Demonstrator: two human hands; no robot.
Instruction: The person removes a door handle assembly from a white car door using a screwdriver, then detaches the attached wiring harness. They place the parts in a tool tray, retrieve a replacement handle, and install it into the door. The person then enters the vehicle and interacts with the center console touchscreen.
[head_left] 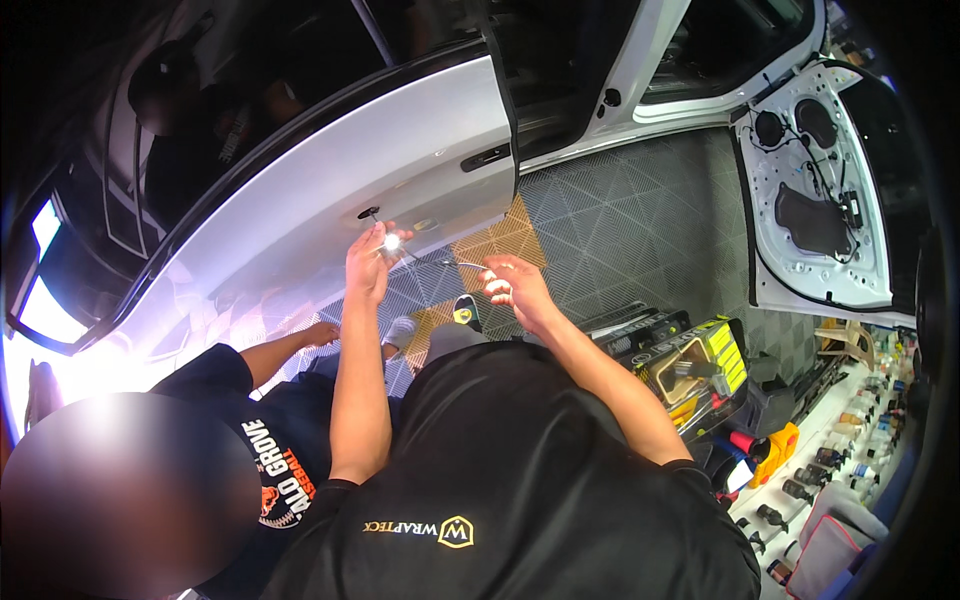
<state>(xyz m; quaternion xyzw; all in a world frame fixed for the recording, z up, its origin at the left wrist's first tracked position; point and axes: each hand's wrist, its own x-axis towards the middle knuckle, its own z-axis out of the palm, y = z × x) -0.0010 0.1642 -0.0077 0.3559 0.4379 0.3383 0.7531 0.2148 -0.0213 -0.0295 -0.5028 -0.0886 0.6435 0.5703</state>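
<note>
My left hand [368,262] is raised against a white car door [400,130], just below a small dark hole [371,213] in its panel. Its fingers are closed round a thin cable that comes out of this hole. A bright light [392,241] glares at the fingertips and hides the detail there. Further right, the cable [462,264] stretches across to my right hand [515,287], dark at first and then pale and shiny. The thumb and fingers of my right hand pinch its end.
A co-worker in a dark shirt [275,440] is close on my left, one hand [322,335] near my forearm. To my right stand open tool cases [700,365] and a shelf of bottles [800,490]. Beyond, a stripped door [815,200] hangs over the tiled floor [640,220].
</note>
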